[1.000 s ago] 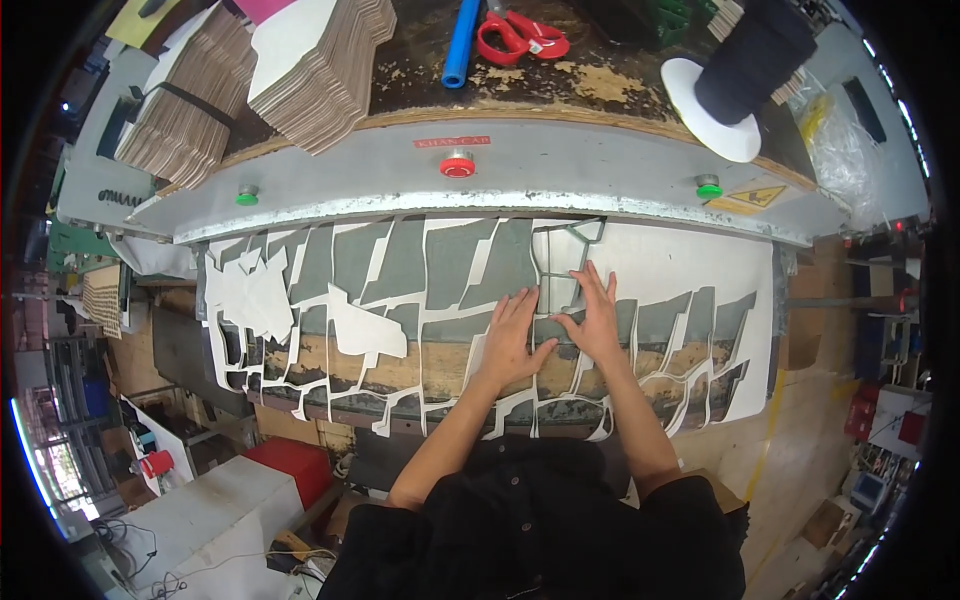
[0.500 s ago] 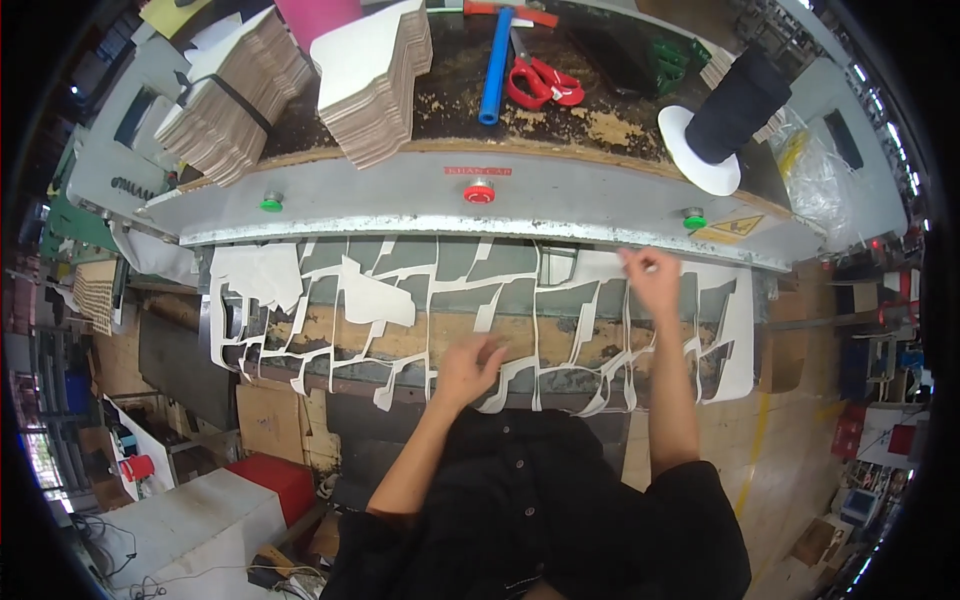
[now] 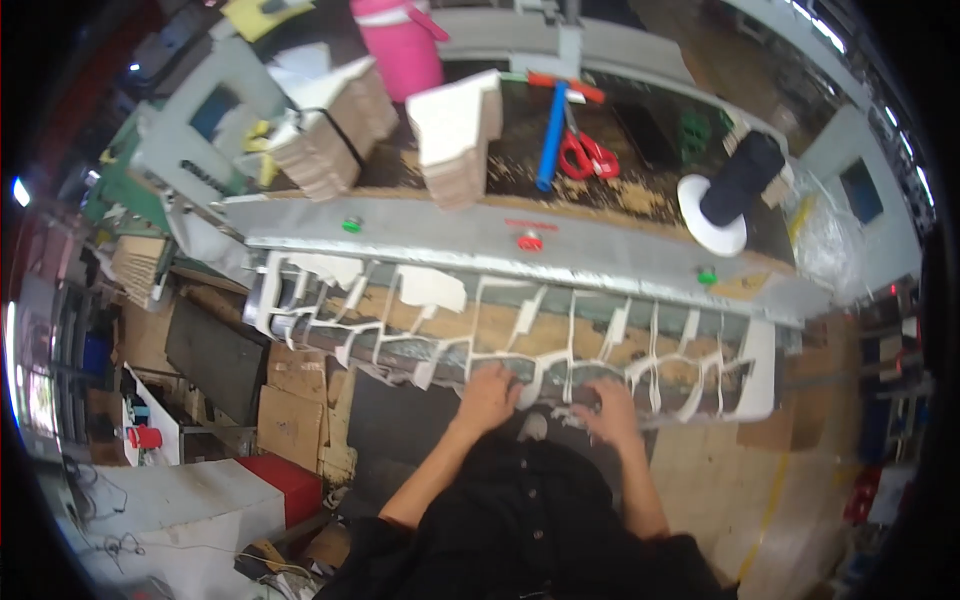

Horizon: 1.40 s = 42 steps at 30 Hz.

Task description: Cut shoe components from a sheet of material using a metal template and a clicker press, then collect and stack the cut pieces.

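Observation:
A white sheet with rows of shapes cut out of it point(image 3: 757, 375) lies as a thin web across a worn press bed point(image 3: 540, 329). At the bed's front edge my left hand point(image 3: 488, 397) curls its fingers closed round a strip of this sheet; blur softens the grip. To its right, my right hand point(image 3: 610, 412) is at the same edge, thumb and forefinger apart, close to the web's front strips. A loose white piece point(image 3: 432, 288) lies on the web near the press beam point(image 3: 430, 236), left of the middle.
Above the beam, a worktop carries two stacks of cut pieces point(image 3: 455, 140) point(image 3: 335, 140), a pink jug point(image 3: 400, 50), a blue tube point(image 3: 552, 135), red-handled scissors point(image 3: 588, 158) and a black roll on a white disc point(image 3: 740, 180). Green and red buttons point(image 3: 530, 241) dot the beam. Cardboard point(image 3: 290, 425) stands lower left.
My right hand has come down from beside the beam to the bed's front edge. My left hand has moved from over the bed to that edge. The view has tilted and shifted.

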Tool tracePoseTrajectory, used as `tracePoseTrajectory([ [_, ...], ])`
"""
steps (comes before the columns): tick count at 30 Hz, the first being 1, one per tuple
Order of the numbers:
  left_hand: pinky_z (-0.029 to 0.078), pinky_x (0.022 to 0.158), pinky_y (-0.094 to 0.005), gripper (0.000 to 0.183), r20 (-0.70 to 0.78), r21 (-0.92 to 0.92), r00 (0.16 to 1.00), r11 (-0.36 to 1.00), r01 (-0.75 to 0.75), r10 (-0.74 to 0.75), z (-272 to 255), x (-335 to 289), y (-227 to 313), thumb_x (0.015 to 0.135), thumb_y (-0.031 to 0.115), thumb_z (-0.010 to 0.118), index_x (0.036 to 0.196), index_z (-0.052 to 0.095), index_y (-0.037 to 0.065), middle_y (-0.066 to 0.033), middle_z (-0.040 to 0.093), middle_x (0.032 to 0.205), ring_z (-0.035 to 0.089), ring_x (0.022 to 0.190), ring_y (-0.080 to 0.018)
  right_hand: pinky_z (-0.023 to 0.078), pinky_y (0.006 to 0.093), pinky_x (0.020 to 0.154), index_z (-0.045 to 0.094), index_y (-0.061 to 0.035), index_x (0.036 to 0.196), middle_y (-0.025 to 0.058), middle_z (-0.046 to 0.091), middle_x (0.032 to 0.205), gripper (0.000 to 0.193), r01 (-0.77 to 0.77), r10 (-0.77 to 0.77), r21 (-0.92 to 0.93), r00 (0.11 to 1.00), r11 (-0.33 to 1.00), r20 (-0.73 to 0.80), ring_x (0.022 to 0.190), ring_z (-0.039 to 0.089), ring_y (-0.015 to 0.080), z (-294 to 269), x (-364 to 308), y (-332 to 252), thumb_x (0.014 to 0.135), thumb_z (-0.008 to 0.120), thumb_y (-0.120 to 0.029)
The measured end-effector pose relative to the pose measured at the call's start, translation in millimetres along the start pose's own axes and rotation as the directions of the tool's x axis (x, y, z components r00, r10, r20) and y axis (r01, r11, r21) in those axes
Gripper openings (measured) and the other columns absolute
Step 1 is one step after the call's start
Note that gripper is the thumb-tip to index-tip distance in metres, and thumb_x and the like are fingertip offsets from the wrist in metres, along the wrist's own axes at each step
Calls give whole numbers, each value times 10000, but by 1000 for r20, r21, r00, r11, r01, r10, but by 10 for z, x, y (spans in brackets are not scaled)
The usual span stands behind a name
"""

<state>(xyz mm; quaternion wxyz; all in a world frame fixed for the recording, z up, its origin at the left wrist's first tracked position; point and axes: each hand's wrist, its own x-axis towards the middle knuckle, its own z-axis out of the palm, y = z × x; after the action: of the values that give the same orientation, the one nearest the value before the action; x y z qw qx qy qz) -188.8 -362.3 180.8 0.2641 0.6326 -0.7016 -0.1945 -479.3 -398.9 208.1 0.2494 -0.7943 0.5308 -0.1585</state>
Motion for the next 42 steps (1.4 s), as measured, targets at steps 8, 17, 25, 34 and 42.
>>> tracePoseTrajectory([
  [8,472,979,-514,389,30,123,999,992,-36,33,28,-201,71,973,385,725,1148,676,41,-203,618,1109,601,1106,-407,462,481,1008,769,-104,1086,122,673,1102,455,-69,68,-44,997,997,-21,1153,608,357,192,-127,22,707,954,-275],
  [17,501,893,-538,321,-105,69,994,998,-15,22,81,-109,81,957,365,737,962,723,44,-187,677,979,657,997,-404,478,493,979,774,-96,1039,144,680,1105,392,-13,1,-121,995,993,-102,1123,627,377,203,-176,-2,731,943,-269],
  [25,577,821,-556,470,341,51,931,991,121,-131,-96,-330,-72,946,476,722,882,779,14,-244,755,937,728,907,-454,584,439,756,791,-49,1097,147,736,823,425,-30,-30,144,918,989,395,781,736,323,6,-210,184,820,900,-353],
  [34,298,1252,-588,1010,176,24,968,982,-185,178,958,888,79,863,539,746,1585,365,-56,-294,412,1598,366,1526,-485,585,505,854,553,-21,1467,316,537,1374,776,-73,78,27,953,997,-294,1016,705,476,664,1730,850,853,876,-369],
  [42,101,1328,-587,1068,106,-5,981,986,-164,164,1167,692,31,924,614,678,1670,256,-24,-243,278,1733,204,1635,-419,495,497,1086,607,-35,1384,286,551,1426,608,-112,164,647,986,754,-20,1253,601,487,481,1399,1401,824,819,-137],
])
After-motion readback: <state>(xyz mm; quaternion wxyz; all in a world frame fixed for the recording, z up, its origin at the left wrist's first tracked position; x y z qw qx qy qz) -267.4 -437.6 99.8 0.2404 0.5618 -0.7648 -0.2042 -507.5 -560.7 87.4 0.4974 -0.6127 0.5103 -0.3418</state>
